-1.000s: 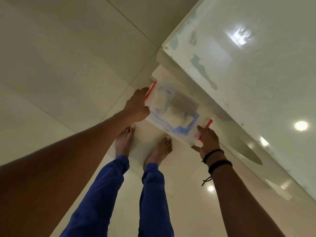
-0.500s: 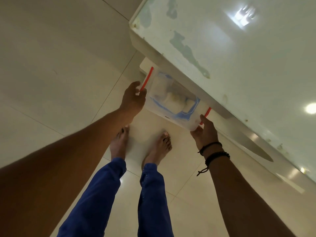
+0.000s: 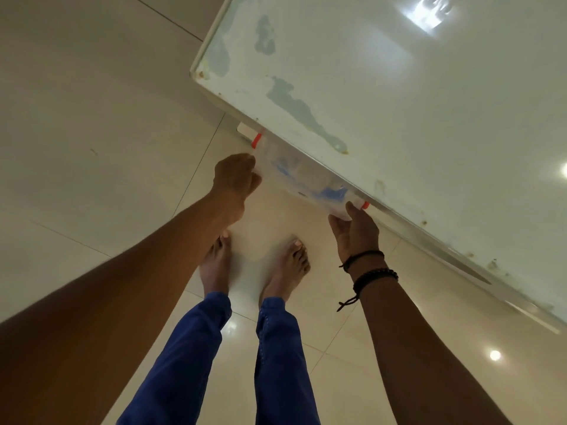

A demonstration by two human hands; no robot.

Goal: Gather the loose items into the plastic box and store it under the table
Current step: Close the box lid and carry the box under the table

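Observation:
The clear plastic box (image 3: 303, 179) with red side clips and blue and pale items inside sits partly beneath the edge of the white glossy table (image 3: 399, 111). Only its near strip shows; the rest is hidden by the tabletop. My left hand (image 3: 234, 176) grips the box's left end, just below a red clip (image 3: 256, 140). My right hand (image 3: 356, 228) holds its right end from underneath, thumb beside the other red clip (image 3: 365, 205). Black bracelets circle my right wrist.
My bare feet (image 3: 254, 265) and blue trouser legs stand on cream floor tiles (image 3: 92, 118) right below the box. A white table foot (image 3: 244, 130) shows on the floor behind the box's left end. The table's corner juts out at upper middle.
Both hands have carried the box farther under the table edge; much more of it is now covered by the tabletop. The view has swung so the table fills more of the frame.

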